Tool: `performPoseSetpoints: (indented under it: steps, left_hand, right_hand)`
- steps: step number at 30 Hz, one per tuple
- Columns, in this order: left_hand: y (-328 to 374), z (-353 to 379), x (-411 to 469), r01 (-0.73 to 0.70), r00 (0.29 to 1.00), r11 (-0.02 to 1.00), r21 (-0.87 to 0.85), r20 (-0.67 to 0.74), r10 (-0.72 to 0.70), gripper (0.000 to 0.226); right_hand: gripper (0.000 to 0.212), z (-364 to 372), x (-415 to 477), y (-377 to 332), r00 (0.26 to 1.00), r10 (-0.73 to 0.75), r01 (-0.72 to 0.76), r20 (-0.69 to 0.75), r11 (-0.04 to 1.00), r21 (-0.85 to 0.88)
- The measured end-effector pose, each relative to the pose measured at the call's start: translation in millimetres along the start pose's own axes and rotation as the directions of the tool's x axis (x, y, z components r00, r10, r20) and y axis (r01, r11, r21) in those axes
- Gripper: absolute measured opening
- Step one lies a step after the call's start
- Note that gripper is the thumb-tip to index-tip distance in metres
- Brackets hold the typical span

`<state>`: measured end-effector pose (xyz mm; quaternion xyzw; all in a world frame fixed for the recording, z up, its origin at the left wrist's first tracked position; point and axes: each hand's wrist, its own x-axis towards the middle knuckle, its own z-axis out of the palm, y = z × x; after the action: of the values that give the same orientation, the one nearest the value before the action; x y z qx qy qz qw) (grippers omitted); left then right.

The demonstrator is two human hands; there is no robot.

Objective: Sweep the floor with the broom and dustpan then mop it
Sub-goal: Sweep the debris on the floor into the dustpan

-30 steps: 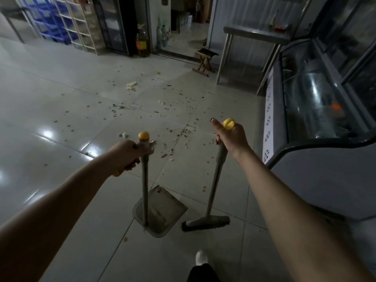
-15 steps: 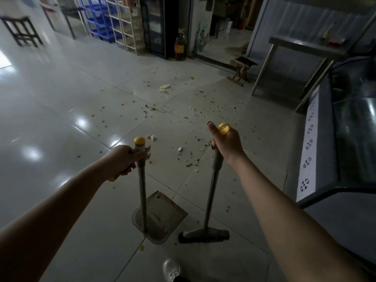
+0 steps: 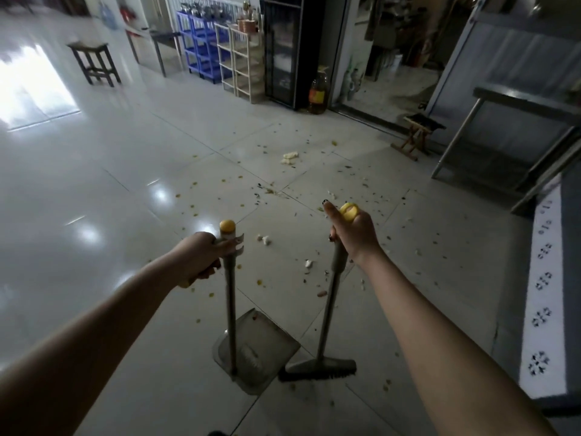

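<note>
Left fingers: your left hand curls round the grey pole just under its yellow cap, holding the long-handled grey metal dustpan upright.
Right fingers: your right hand grips the yellow-tipped top of the grey short-bristled broom, thumb straight along the handle.
Dustpan: its tray sits on the glossy pale tiled floor, just left of the broom head.
Inside dustpan: a small reddish scrap near the back edge and a pale smear.
Floor: scattered pale and dark food scraps lie ahead of both tools.
Far containers: a clear bottle of amber liquid stands beside a black glass-door cabinet.
Hard to see: the shelves of the blue plastic rack are blurred, and their contents are unclear.
</note>
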<state>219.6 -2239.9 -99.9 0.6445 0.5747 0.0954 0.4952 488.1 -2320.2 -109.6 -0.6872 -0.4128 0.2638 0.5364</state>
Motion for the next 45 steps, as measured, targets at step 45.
performPoseSetpoints:
  steps: [45]
  left_hand:
    - [146, -161, 530, 0.141, 0.980, 0.954, 0.264, 0.100, -0.173, 0.033]
  right_hand:
    - [0.031, 162, 506, 47, 0.893, 0.283, -0.228, 0.349, 0.955, -0.190]
